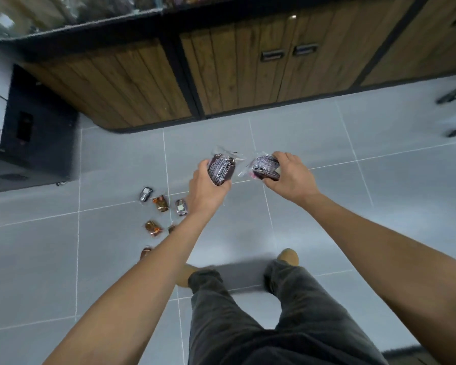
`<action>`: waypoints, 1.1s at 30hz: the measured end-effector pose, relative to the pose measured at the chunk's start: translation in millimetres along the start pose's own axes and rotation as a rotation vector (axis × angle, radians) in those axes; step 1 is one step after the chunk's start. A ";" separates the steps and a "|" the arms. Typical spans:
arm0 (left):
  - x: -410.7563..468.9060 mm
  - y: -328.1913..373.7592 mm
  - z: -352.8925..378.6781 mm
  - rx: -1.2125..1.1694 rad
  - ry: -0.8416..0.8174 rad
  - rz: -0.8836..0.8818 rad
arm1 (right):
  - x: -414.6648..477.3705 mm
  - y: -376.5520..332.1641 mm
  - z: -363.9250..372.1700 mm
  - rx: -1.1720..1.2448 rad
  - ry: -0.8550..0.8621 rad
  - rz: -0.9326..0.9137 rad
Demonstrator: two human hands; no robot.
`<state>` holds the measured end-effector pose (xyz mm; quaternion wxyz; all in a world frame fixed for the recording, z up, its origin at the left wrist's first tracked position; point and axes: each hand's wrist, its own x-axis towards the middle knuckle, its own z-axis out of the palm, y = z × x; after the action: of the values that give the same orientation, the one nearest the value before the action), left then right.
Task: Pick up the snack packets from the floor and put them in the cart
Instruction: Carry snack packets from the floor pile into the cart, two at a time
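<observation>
Trousers [248, 325] and two bare arms up front, a snack in each fist!
Left hand [206, 191] grips a dark packet [220, 169], right hand [291, 177] clutches a second packet [265, 168], both held above the grey floor [353, 206]; loose packets [160, 203] lie scattered on the tiles at left, wooden cabinet [221, 69] beyond.

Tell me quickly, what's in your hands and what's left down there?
Left hand grips first dark packet. Right hand grips second dark packet. Several loose packets on floor beside left arm. No obstacle seen.
</observation>
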<state>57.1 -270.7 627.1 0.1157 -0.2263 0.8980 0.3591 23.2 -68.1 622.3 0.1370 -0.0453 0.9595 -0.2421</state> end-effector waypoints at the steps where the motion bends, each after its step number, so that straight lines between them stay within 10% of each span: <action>1: -4.8 19.6 14.0 0.017 -0.007 0.017 | -5.6 20.9 -13.7 0.005 0.011 0.015; 33: -89.5 571.0 480.0 0.175 -0.398 0.575 | -90.5 578.7 -366.3 0.174 0.505 0.620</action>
<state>-122.8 458.2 655.2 0.2013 0.1206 0.9122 0.3358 -6.3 619.9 677.8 -0.0331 0.3188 0.9071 -0.2730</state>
